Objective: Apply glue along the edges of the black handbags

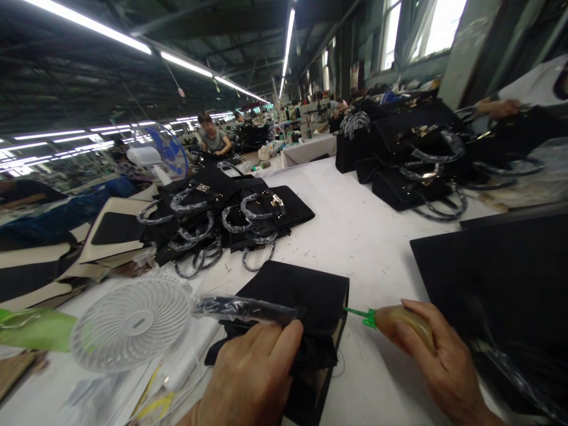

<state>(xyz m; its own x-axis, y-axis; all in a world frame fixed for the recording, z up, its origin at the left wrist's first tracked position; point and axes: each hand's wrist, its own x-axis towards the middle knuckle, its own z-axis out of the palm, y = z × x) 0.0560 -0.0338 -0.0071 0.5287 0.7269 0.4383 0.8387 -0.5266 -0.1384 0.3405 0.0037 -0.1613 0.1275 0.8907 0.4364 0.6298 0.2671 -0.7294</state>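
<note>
A black handbag (306,293) lies on the white table (350,231) right in front of me. My left hand (252,373) is closed on its near edge, beside its plastic-wrapped handle (239,307). My right hand (437,361) is wrapped round a small squeeze bottle (402,322) of yellowish liquid. The bottle's green nozzle (361,315) points left and touches the bag's right side.
A small white desk fan (133,322) stands at my left. Piles of black handbags (231,219) with wrapped handles lie further back, with another pile of bags (412,160) at the right. A black sheet (501,284) covers the right table area. A person (213,139) sits far back.
</note>
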